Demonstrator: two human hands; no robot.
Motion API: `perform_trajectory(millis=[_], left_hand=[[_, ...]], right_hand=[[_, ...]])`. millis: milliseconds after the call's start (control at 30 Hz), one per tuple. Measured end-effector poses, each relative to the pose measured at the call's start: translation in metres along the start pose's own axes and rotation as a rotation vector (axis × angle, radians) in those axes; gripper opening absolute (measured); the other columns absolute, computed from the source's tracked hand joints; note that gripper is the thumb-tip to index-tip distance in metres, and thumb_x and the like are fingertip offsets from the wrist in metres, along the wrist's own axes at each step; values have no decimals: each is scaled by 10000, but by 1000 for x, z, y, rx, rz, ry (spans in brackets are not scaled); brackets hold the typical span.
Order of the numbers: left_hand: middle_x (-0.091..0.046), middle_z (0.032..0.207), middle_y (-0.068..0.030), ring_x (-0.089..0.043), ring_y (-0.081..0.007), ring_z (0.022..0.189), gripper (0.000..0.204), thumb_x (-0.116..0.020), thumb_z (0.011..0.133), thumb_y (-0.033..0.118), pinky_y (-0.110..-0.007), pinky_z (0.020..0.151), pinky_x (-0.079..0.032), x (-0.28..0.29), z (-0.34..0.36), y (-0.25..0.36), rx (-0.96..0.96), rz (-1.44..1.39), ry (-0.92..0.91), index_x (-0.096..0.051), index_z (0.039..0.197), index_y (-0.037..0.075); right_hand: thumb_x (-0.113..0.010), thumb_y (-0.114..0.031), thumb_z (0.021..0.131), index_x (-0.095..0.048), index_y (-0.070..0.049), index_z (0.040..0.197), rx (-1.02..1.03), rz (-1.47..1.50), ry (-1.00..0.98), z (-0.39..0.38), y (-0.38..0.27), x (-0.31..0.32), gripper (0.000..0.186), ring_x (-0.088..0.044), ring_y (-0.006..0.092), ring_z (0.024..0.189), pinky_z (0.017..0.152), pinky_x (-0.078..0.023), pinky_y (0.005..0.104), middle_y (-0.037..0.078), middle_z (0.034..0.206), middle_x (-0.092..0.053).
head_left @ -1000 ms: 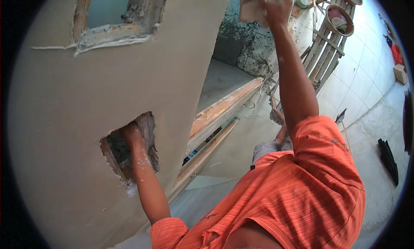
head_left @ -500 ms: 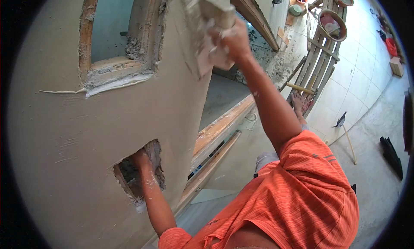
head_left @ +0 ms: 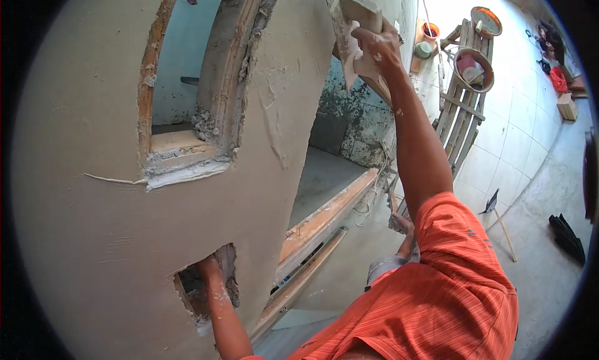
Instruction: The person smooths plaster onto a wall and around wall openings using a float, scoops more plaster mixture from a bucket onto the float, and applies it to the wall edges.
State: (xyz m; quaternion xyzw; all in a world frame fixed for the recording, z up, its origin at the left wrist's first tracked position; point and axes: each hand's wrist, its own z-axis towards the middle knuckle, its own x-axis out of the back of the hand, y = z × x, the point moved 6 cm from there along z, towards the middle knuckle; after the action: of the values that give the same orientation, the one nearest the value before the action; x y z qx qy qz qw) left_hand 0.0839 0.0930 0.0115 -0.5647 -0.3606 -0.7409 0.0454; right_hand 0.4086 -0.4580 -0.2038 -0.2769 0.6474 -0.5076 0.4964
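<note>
My right hand (head_left: 379, 47) is wrapped round the handle of a plastering trowel (head_left: 360, 14). Its blade, smeared with pale plaster, lies along the right edge of the beige wall (head_left: 156, 229), high up beside a door opening. Low on that wall, my left hand (head_left: 209, 266) reaches into a rough square hole (head_left: 229, 276); its fingers are hidden inside. Between the two arms a raised plaster streak (head_left: 272, 126) runs down the wall. Above the hole is a window opening with a wooden frame (head_left: 150, 92) and a chipped, white-smeared sill (head_left: 187, 173).
A wooden slatted bench (head_left: 458, 113) to the right carries a bucket (head_left: 491, 73) and an orange-rimmed basin (head_left: 496, 24). Timber beams (head_left: 331, 204) cross below the door opening. A long-handled tool (head_left: 505, 235) and a black bundle (head_left: 566, 238) lie on the floor.
My right hand has carried the trowel up and to the right, baring a plaster streak on the wall. The view has shifted; my left hand stays in the hole.
</note>
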Motion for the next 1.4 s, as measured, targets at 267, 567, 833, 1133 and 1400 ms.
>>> perform_trajectory(millis=[267,567,833,1133,1400], left_hand=[[-609,1249,-129,-541,-254,1115,346,-542,979,144,-368,1005,-408,-5,19,-21,-167,30,55,-551,1260,-57],[-602,1222,-109,-551,-222,1071,340,-516,1001,158,-359,962,-434,7,35,-3,-102,-119,-158,-540,1244,-78],[-638,1149,-79,-613,-188,967,408,-492,1006,336,-344,827,-499,11,58,-31,41,-233,-34,-600,1257,33],[-668,874,-65,-650,-217,714,313,-508,981,323,-365,607,-538,-10,29,4,224,-367,-166,-664,1031,56],[-681,1062,-140,-657,-228,921,376,-511,963,212,-416,813,-521,-3,54,-19,-12,-283,-21,-605,1236,-27]], right_hand=[[-751,-132,708,-670,-11,1020,87,-4,-269,-45,-14,-55,344,-601,109,682,605,-487,269,17,819,-658],[-849,-321,599,-691,-141,947,36,-172,-579,-250,-5,-121,422,-690,292,766,743,-548,369,110,861,-715],[-810,-408,608,-614,-157,980,122,-256,-639,-428,15,-163,490,-676,314,819,677,-519,449,85,870,-668],[-780,-245,648,-635,-125,989,-57,-19,-945,-532,31,-160,389,-676,285,809,723,-532,411,97,870,-676],[-701,-120,788,-611,-39,1211,-854,984,-266,-442,48,-127,439,-676,215,898,870,-544,383,68,1062,-686]])
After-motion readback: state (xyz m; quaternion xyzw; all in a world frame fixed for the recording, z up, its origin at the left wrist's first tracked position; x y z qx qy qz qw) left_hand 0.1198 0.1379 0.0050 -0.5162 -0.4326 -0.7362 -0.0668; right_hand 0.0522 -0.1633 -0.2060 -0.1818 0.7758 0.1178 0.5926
